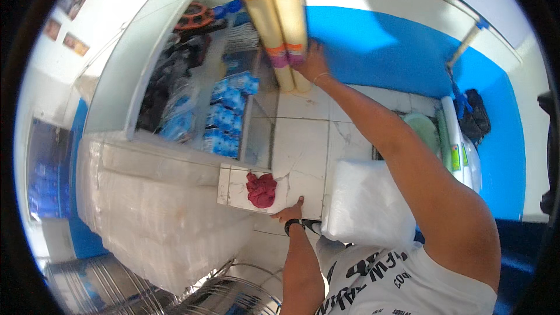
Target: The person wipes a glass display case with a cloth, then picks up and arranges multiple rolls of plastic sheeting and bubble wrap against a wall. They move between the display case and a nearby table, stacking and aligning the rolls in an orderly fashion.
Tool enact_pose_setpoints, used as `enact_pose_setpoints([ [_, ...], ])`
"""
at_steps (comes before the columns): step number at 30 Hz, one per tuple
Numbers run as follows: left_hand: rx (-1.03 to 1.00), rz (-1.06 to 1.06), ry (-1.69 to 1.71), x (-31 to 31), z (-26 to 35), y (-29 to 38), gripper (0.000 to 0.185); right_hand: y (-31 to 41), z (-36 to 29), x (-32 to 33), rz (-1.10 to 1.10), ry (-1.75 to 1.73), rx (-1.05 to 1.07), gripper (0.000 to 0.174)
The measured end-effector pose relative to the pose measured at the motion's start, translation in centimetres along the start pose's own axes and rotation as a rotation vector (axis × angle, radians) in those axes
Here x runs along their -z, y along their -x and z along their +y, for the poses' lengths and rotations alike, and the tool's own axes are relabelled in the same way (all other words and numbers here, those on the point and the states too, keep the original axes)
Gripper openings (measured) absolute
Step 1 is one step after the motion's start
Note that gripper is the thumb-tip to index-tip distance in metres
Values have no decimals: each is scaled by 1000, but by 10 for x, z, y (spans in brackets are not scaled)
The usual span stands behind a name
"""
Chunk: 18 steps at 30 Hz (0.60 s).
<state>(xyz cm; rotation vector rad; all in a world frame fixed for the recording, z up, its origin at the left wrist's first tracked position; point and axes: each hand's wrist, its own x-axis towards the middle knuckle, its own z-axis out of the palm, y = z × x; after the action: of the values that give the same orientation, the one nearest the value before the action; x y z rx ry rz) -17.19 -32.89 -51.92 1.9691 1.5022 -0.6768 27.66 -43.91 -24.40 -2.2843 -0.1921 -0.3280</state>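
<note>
Two tall yellowish rolls (286, 22) with orange and purple bands stand side by side against the blue wall, beside the glass cabinet. My right hand (313, 62) reaches out to them and touches the right roll near its band; its fingers are blurred, and whether they grip is unclear. Low in the middle, my left hand (291, 212), with a black watch on the wrist, rests at the near edge of the white tiled ledge (302, 140), thumb and fingers apart. Just left of that hand lies a crumpled dark red cloth (261, 190) on the tiles.
A glass cabinet (258, 131) at the left holds blue-and-white packs (225, 118). Below it stands a large plastic-wrapped stack (157, 210). A white plastic-wrapped bundle (365, 201) sits close to my body. Farther right are a green round item (421, 129), upright rolls and a hanging black bag (474, 116).
</note>
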Motion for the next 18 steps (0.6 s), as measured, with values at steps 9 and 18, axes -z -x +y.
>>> enact_pose_setpoints([
  [9, 27, -198, 24, 11, -5, -24, 173, 97, 113, 198, -573, 93, 68, 77],
  [18, -259, -260, -398, 20, -9, -32, 159, 295, 249, 407, -249, -118, -407, 40],
])
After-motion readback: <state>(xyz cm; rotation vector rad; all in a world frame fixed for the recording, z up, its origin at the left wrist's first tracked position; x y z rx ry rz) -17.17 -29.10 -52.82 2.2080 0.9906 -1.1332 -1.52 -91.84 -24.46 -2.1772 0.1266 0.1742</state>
